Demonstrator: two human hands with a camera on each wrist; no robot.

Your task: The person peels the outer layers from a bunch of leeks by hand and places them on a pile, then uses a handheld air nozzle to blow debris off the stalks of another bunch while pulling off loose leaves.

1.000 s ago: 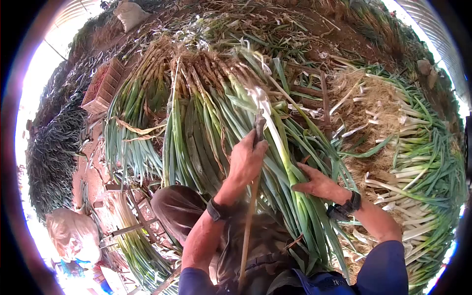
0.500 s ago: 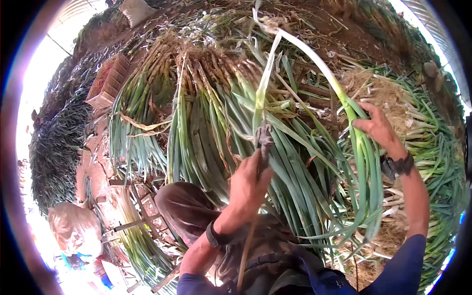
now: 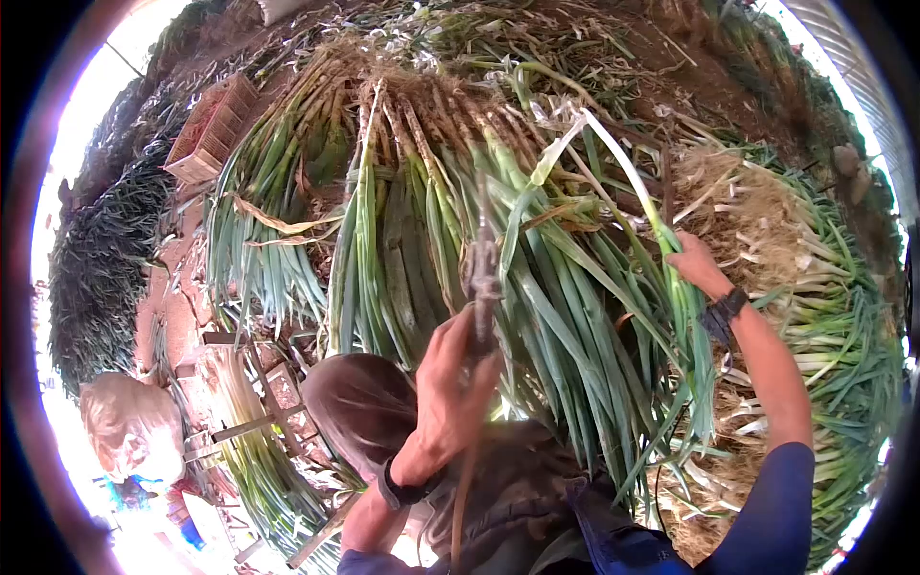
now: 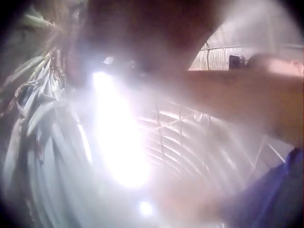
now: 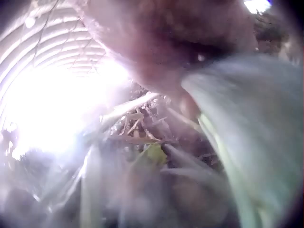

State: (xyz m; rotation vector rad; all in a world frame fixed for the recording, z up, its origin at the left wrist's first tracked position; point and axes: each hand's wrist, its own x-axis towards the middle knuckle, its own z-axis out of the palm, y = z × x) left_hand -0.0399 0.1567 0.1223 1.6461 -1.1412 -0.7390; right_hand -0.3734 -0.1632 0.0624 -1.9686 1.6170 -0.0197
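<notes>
Holding the leek (image 3: 635, 182) at its green part, my right hand (image 3: 698, 264) is closed round it at the right side of the pile (image 3: 565, 316), and I judge that a snug grip there steadies the white stem without crushing the leaves. My left hand (image 3: 443, 388) is curled round what looks like a nozzle (image 3: 484, 273), above the middle of the pile, with a hose (image 3: 463, 503) trailing toward me. A pale strip (image 3: 554, 155) slants down over the pile's far side, so aiming where it meets the stem, clear of my fingers, should work best.
</notes>
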